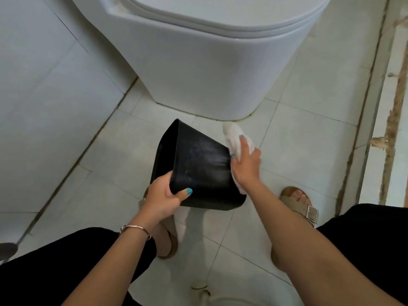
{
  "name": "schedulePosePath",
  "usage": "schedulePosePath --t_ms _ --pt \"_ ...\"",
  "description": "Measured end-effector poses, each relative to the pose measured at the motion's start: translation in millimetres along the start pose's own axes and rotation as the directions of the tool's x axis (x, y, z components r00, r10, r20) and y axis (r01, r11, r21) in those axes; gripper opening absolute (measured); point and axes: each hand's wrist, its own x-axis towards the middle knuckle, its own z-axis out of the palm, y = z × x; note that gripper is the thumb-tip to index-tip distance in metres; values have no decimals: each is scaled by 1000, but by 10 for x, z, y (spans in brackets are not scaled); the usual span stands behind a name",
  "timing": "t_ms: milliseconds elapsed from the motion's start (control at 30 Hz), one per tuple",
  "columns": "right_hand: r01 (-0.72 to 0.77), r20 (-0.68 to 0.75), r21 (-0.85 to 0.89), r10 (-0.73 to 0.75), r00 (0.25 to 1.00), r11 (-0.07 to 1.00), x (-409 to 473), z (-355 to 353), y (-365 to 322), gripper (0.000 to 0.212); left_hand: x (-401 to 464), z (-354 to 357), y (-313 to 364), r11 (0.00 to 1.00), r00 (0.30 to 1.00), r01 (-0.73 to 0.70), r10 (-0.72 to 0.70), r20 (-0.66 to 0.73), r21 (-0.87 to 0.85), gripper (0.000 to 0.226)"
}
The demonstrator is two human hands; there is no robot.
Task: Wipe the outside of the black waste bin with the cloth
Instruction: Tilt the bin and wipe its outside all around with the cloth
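The black waste bin (198, 164) is tilted on its side above the floor, its base pointing away toward the toilet. My left hand (164, 198) grips the bin's rim at the near left, thumb on the outer wall. My right hand (245, 161) presses a white cloth (234, 140) against the bin's right outer side, fingers lying over the cloth. Part of the cloth sticks out beyond the fingertips and a bit shows below the wrist.
A white toilet (209, 62) stands just beyond the bin. Light floor tiles (298, 133) surround it, a tiled wall (44, 96) runs on the left and a raised threshold (388, 107) on the right. My sandalled feet (302, 206) flank the bin.
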Motion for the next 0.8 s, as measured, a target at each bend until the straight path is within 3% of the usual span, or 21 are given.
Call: schedulePosePath --t_ms 100,333,433,800 --pt "-87 -19 35 87 996 996 -11 16 63 63 46 -28 41 999 999 4 -3 42 -39 34" --pt "250 52 39 -251 966 968 -170 111 -331 65 129 -77 40 995 1000 3 -1 14 -99 23" --pt "230 35 69 -233 972 971 -157 78 -306 66 120 26 50 997 998 13 -9 56 -73 15" --pt "169 18 159 -174 985 973 -196 30 -222 65 84 206 110 994 998 61 -59 25 -96 25"
